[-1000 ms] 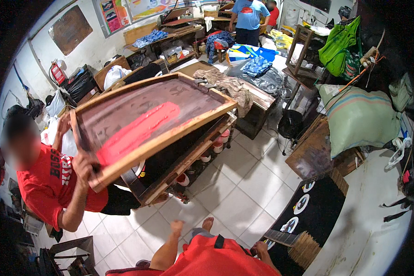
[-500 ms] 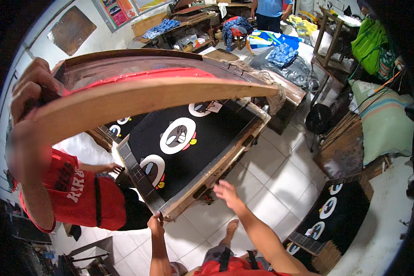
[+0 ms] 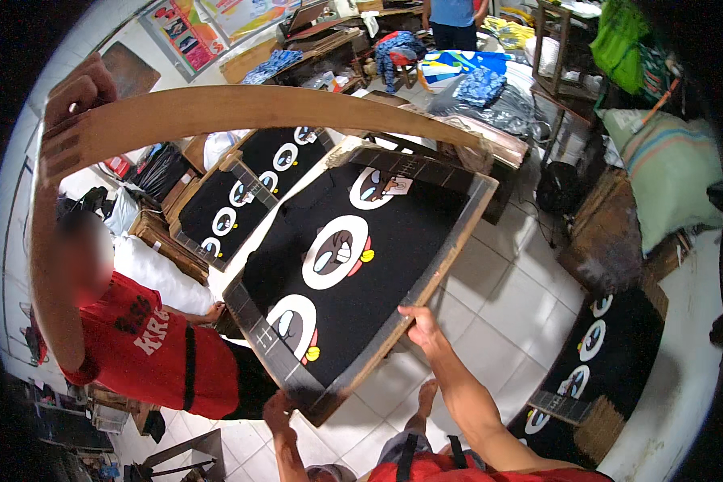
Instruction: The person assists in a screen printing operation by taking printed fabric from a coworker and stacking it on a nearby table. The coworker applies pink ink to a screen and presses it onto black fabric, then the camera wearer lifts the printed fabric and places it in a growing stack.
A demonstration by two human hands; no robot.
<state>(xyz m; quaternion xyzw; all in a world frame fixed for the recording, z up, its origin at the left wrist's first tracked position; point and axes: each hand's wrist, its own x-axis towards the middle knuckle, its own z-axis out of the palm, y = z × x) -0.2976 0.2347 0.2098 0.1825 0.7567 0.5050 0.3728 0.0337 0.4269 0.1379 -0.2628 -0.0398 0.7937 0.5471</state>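
Both hands hold a flat, dark-edged rectangular board (image 3: 293, 372) carrying black printed fabric (image 3: 402, 257).
The left hand's (image 3: 279, 410) fingers close on its near corner, the right hand's (image 3: 420, 323) on its right edge, near a tilted brown wooden frame (image 3: 281, 104).

Both bare forearms are directed upward and inward from the lower edge of the view. The bare left hand (image 3: 278, 408) is held low, left of centre, with its fingers bent; the left forearm (image 3: 290, 454) is steeply inclined and only partly shown. The bare right hand (image 3: 420, 323) is placed higher and farther forward, its fingers partly curled. The right forearm (image 3: 472, 398) is extended diagonally from the lower right, and the right wrist (image 3: 439, 345) is nearly straight. The two hands are set well apart.
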